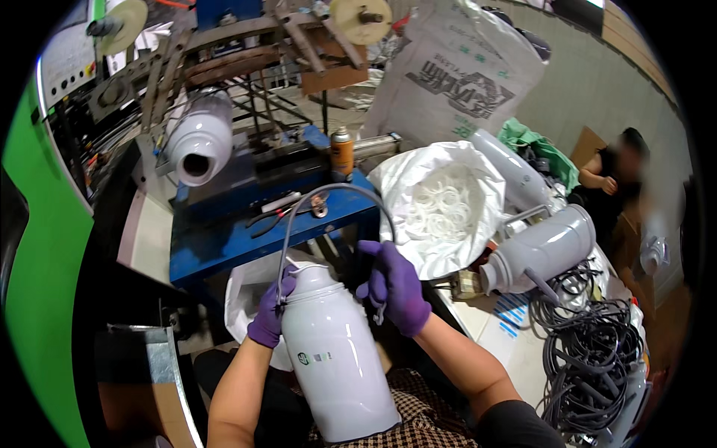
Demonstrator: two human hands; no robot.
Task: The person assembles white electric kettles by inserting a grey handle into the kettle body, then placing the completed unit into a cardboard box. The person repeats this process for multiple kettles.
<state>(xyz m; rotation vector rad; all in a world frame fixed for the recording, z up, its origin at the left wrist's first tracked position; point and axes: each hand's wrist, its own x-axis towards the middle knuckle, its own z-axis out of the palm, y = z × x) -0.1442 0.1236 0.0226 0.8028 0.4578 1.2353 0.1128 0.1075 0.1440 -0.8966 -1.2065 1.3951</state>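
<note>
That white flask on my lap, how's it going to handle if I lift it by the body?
The white flask looks glossy, so probably slippery under the gloved left hand. Its round body would likely roll if laid down. The grey wire handle held by the right hand seems springy.

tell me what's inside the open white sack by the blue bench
The white sack holds a heap of white rings, loosely piled. Only the top layer shows; whatever lies deeper is covered by the rings and the sack's folded rim.
</note>
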